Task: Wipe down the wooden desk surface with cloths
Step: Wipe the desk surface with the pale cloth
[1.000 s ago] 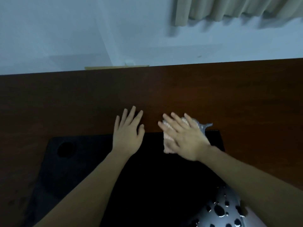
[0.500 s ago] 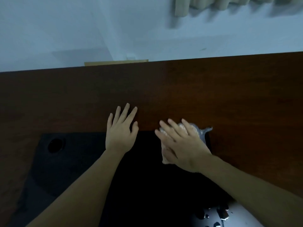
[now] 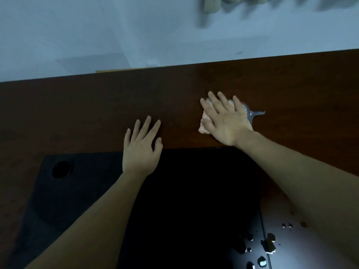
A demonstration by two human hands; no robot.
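Flanking the hands, black mat, curtain.

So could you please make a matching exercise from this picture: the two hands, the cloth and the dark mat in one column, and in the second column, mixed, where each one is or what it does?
Column one:
1. left hand
2. right hand
3. cloth
4. dark mat

Column two:
A. pressed flat under a palm on the wood
B. lies on the near part of the desk, with a round hole
C. bare, fingers spread, flat on the desk
D. presses the cloth down

Pairs: 1-C, 2-D, 3-A, 4-B
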